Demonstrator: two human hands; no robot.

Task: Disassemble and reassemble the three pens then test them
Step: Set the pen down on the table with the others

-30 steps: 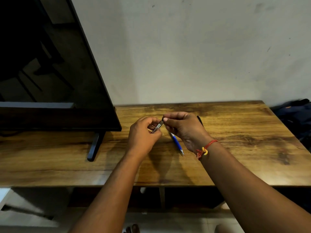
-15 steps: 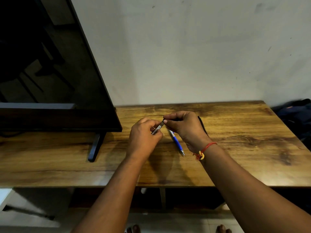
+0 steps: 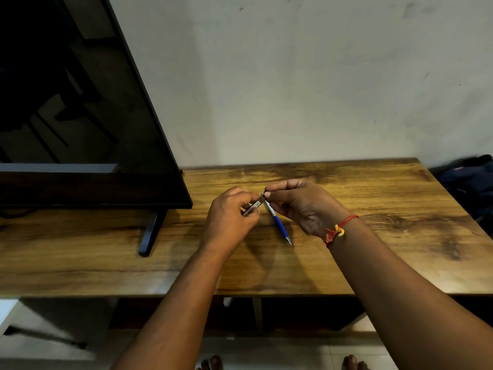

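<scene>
Both hands are on the slim grey metal pen (image 3: 255,205), just above the wooden tabletop (image 3: 373,236). The left hand (image 3: 229,217) has its fingers curled round the lower barrel, and the right hand (image 3: 304,206) pinches the dark upper tip. The pen's long axis runs lower-left to upper-right, so I'd guess the pull or twist goes along that line. A blue-and-white plastic pen (image 3: 278,224) lies on the tabletop right underneath.

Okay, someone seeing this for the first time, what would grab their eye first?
Two hands meet over the middle of the table: the left hand grips a grey pen while the right hand pinches its far end. Just beside them a blue pen lies on the wooden table, and a big dark screen fills the left side.
</scene>
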